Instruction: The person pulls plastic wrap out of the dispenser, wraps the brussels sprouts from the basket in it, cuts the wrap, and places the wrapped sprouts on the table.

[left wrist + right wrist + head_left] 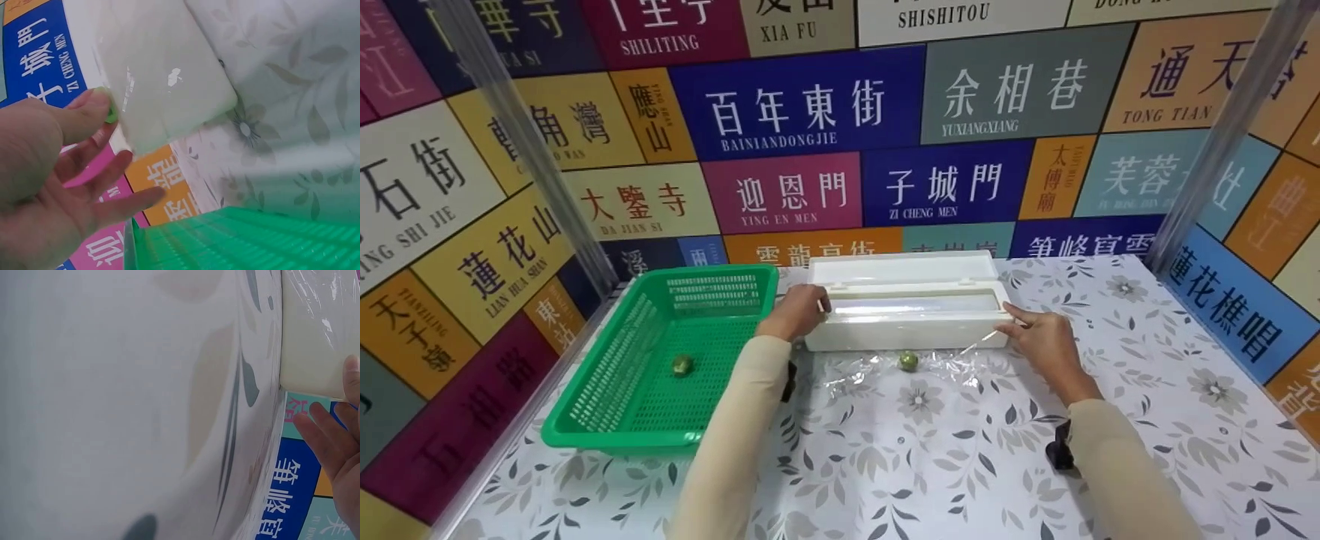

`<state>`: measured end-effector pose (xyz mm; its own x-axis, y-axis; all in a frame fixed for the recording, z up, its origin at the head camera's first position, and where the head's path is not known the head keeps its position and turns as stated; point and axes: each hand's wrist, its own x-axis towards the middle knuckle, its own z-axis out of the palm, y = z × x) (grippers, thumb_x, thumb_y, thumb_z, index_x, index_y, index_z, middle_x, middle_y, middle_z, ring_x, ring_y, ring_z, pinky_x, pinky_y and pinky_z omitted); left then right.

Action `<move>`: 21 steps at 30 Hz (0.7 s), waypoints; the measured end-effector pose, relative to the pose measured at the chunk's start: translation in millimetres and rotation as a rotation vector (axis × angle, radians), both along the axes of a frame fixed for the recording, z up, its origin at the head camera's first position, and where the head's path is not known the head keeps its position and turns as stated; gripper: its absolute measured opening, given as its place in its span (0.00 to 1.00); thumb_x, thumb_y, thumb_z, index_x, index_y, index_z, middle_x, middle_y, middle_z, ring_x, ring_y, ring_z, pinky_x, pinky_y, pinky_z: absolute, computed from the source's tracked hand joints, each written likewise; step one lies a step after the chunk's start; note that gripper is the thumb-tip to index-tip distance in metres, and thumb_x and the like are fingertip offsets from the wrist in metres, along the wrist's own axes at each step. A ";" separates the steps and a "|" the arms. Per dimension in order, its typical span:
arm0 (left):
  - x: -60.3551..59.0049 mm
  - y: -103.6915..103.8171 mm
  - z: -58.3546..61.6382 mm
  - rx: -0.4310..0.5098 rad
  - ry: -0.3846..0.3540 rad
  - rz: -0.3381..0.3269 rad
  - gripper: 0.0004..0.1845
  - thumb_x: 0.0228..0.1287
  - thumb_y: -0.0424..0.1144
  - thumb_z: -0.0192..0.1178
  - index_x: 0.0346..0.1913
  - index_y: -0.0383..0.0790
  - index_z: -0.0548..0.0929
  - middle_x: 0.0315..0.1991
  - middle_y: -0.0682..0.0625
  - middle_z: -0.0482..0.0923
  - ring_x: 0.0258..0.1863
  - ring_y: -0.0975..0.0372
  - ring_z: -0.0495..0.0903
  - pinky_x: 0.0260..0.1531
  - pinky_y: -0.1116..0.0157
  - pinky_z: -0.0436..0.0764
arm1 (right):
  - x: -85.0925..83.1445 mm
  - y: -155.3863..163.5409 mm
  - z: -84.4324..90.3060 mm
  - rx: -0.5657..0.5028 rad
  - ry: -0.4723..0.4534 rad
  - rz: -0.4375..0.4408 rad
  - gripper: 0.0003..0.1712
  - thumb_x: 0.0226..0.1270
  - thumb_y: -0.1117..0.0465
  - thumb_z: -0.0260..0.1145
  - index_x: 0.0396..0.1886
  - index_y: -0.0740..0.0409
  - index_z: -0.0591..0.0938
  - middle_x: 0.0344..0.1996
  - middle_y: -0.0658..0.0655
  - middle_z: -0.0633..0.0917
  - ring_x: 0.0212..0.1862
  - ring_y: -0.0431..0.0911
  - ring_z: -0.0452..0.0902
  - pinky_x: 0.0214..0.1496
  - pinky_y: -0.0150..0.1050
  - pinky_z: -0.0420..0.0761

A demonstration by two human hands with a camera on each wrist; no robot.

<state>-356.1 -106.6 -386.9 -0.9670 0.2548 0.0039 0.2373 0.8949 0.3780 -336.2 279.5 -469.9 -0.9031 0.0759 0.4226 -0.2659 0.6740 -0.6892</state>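
A white cling-film box (pixel 907 330) lies across the table with its lid open and the roll showing. My left hand (pixel 804 307) is at its left end. In the left wrist view my left hand (pixel 121 149) has its thumb on a small green piece at the edge of the box (pixel 169 73), fingers spread and off it. My right hand (pixel 1026 326) reaches the right front corner. In the right wrist view my right hand (pixel 329 396) has its thumb on the film-covered box (pixel 312 337), fingers straight beyond it. Clear film (pixel 870 371) lies in front, a small green fruit (pixel 908 361) on it.
A green plastic basket (pixel 585 405) stands left of the box and holds another small green fruit (pixel 682 365); its mesh (pixel 253 242) fills the bottom of the left wrist view. Sign-printed walls enclose the floral tablecloth (pixel 930 465) on three sides.
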 end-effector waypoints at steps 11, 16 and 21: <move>1.2 -8.9 2.7 0.132 -0.102 0.085 0.08 0.66 0.30 0.62 0.45 0.33 0.87 0.46 0.40 0.85 0.37 0.58 0.77 0.44 0.59 0.83 | -1.2 -4.3 -2.9 0.013 0.005 -0.023 0.24 0.55 0.57 0.78 0.53 0.55 0.85 0.46 0.65 0.86 0.23 0.39 0.76 0.21 0.24 0.70; 0.3 -13.6 3.5 0.165 -0.133 0.096 0.07 0.66 0.31 0.63 0.44 0.33 0.86 0.44 0.40 0.84 0.36 0.58 0.76 0.43 0.60 0.81 | -0.8 -4.3 -3.3 0.017 0.015 -0.037 0.24 0.55 0.57 0.79 0.52 0.55 0.85 0.45 0.64 0.87 0.29 0.42 0.80 0.23 0.22 0.72; -1.1 -17.4 4.4 0.173 -0.136 0.092 0.08 0.66 0.31 0.63 0.44 0.32 0.86 0.44 0.40 0.84 0.35 0.59 0.75 0.41 0.62 0.81 | -0.5 -4.0 -0.7 -0.010 -0.021 -0.024 0.24 0.56 0.58 0.78 0.54 0.56 0.85 0.44 0.66 0.87 0.21 0.32 0.74 0.19 0.26 0.71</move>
